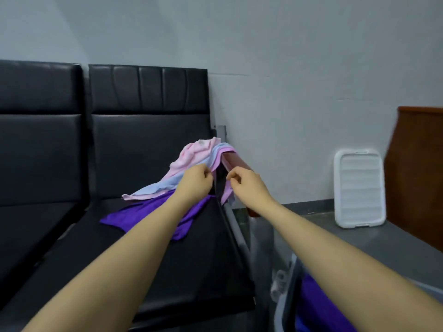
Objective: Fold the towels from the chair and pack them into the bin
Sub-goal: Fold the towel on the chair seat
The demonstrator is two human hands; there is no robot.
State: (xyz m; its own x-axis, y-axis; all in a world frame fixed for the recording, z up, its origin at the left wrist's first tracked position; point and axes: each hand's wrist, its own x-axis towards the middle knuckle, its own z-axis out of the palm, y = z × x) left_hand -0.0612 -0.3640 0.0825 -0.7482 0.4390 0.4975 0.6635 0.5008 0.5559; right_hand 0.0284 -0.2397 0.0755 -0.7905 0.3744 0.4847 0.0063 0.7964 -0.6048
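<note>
While both arms reach across the seat: the person works at the towel heap draped over the chair's armrest.

Left hand [197, 179]: fingers curled, pinching the edge of the lilac towel [221, 161] where it hangs on the seat side of the armrest.

Right hand [242, 182]: fingers curled at the same towel's hem on the outer side; it seems to pinch the cloth, though the contact is small and partly hidden.

Why held so: one pinch on each side of the rail, probably to lift that towel off by two points so it comes away spread for folding.

Towel heap: a pink towel [191, 155] on top, a pale blue towel [167, 183] beneath it, and a purple towel [143, 214] lying flat on the black chair [148, 130].

Armrest [236, 161]: reddish-brown, it props the heap up, so the layers slide down toward the seat.

Bin [285, 305]: at lower right beside the chair, close by for packing; purple cloth already lies inside.

White tray [359, 188]: leans upright against the wall, well apart from the hands.

Progress: at least four towels are not yet folded.
</note>
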